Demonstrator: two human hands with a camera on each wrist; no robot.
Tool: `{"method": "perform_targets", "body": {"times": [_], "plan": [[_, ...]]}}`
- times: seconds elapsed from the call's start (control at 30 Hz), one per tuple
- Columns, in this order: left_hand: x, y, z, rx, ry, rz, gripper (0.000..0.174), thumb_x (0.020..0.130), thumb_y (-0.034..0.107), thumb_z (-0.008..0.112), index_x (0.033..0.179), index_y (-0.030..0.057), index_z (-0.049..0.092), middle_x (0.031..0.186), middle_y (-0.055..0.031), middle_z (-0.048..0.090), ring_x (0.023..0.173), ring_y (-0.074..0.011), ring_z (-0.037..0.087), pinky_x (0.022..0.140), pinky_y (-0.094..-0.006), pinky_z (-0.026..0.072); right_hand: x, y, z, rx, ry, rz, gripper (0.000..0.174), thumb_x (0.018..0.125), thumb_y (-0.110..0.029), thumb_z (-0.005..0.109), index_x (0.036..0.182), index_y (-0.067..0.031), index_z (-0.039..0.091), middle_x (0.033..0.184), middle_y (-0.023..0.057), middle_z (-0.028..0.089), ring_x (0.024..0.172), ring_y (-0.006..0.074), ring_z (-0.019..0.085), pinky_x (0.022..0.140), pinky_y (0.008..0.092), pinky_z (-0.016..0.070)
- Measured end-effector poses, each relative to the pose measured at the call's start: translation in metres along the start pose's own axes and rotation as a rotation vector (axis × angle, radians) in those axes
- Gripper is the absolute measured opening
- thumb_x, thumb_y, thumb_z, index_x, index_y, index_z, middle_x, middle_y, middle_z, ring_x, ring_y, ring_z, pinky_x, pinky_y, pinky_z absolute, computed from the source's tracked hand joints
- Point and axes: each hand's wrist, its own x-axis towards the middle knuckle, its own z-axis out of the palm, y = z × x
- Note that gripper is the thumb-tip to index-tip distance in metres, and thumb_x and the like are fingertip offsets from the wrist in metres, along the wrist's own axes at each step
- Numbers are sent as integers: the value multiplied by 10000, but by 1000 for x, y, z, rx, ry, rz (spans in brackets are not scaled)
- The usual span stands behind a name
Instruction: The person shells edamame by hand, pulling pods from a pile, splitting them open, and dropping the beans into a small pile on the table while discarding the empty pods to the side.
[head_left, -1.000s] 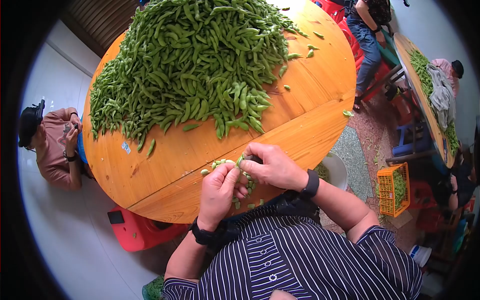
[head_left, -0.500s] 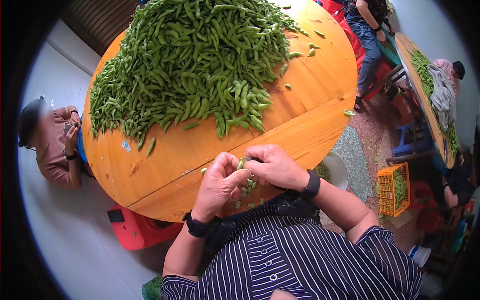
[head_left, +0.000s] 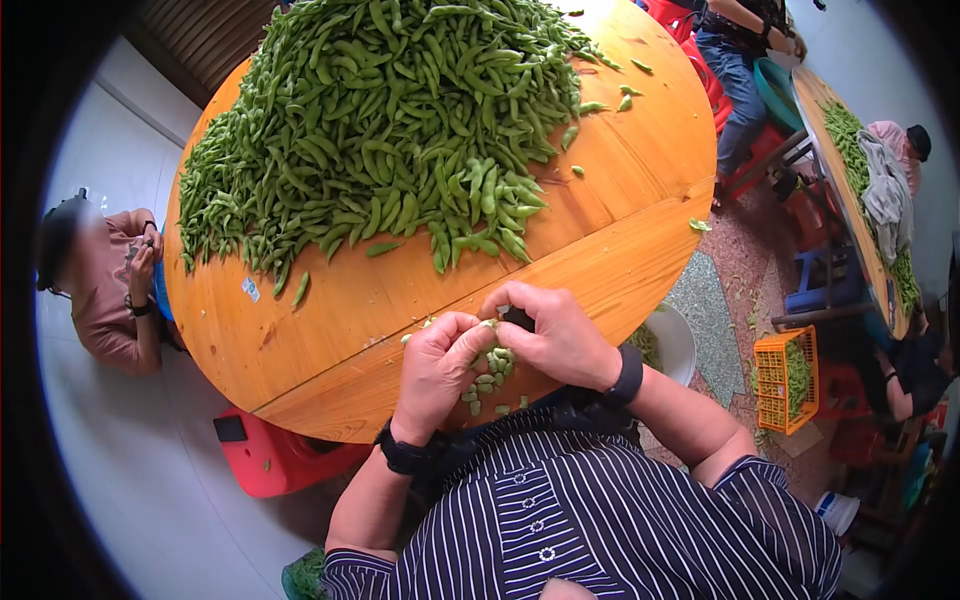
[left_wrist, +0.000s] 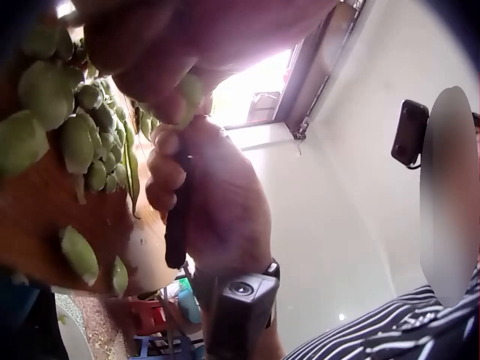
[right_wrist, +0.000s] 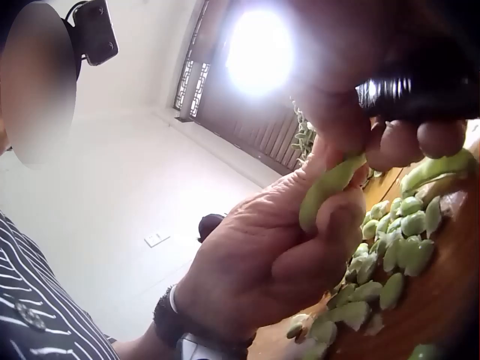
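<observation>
The left hand pinches a green pod between thumb and fingers, just above the near edge of the table. Against the pod's end are the fingertips of the right hand, whose other fingers curl round a dark object; what it is, I cannot tell. Shelled green beans lie on the wood below both hands, and show larger in the right wrist view. A big heap of pods covers the table's far side.
A seated person is at the left, by a red stool. Right of the table stand a metal basin and an orange crate of green material. Another table with pods and people around it is farther right.
The left hand has shifted slightly and its grip on the pod has changed. The right hand's fingers have moved at the pod. At the upper right, a standing person's arm has moved toward the other table.
</observation>
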Motion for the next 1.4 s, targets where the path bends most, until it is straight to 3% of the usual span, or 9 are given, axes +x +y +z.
{"method": "perform_targets", "body": {"times": [0.2, 0.27, 0.4, 0.57, 0.67, 0.8, 0.87, 1.07, 1.4], "plan": [[-1, 6, -6, -105, -37, -126, 151, 983, 171, 628, 926, 32, 645, 697, 21, 606, 478, -7, 433, 420, -162, 301, -3, 0, -4, 266, -103, 134, 147, 919, -80, 649, 1044, -3, 642, 776, -28, 601, 641, 35, 522, 564, 225, 444], [-1, 7, -6, -99, -58, -135, 150, 988, 175, 620, 932, 36, 629, 693, 15, 606, 475, -9, 433, 417, -163, 298, -3, -2, -5, 283, -83, 137, 165, 885, -108, 658, 1002, 9, 651, 707, 74, 631, 634, 96, 594, 577, 277, 477], [-2, 2, 3, -143, -61, -86, 159, 1004, 201, 595, 957, 51, 573, 681, 6, 599, 464, -13, 419, 406, -164, 285, -2, -5, -3, 227, -72, 188, 164, 885, -107, 657, 997, 12, 648, 693, 84, 623, 632, 109, 593, 582, 290, 481], [1, 3, 7, -227, -5, -108, 177, 1036, 232, 536, 963, 72, 552, 671, 8, 584, 446, -16, 394, 392, -171, 276, -1, -11, 3, 86, 61, 84, 136, 897, -97, 614, 944, 31, 616, 711, 161, 637, 639, 222, 644, 598, 351, 499], [2, 3, 9, -252, 32, -105, 201, 1054, 247, 493, 962, 79, 553, 664, 13, 565, 426, -20, 379, 382, -174, 278, -1, -3, 12, 0, 161, -81, 114, 918, -98, 625, 946, 10, 603, 666, 54, 573, 617, 103, 572, 554, 294, 456], [2, -6, 5, -163, 23, 4, 184, 1057, 253, 488, 1010, 91, 563, 714, 25, 576, 472, -11, 419, 398, -165, 290, -1, -3, 8, 9, 113, -16, 112, 914, -99, 626, 937, 8, 601, 670, 72, 583, 603, 126, 578, 554, 300, 458], [0, -1, 6, -162, 73, -24, 181, 1055, 249, 493, 1015, 89, 568, 712, 31, 568, 478, -11, 426, 402, -165, 299, 0, -4, 3, 136, -4, 137, 125, 888, -91, 614, 924, 28, 604, 731, 196, 635, 670, 333, 649, 612, 389, 502], [0, 4, 2, -92, -20, -56, 145, 1022, 213, 563, 1045, 69, 570, 729, 42, 559, 497, -13, 455, 409, -169, 330, 1, 1, 2, 7, 20, -81, 130, 887, -97, 622, 922, 28, 613, 705, 157, 618, 615, 241, 612, 591, 354, 489], [-2, 9, -5, -108, 49, -95, 128, 1014, 153, 549, 1068, 38, 572, 810, -2, 612, 619, -46, 574, 471, -170, 443, -3, -1, -10, 86, -13, 41, 93, 885, -70, 624, 918, 13, 601, 739, 154, 623, 655, 240, 628, 616, 345, 497]]}}
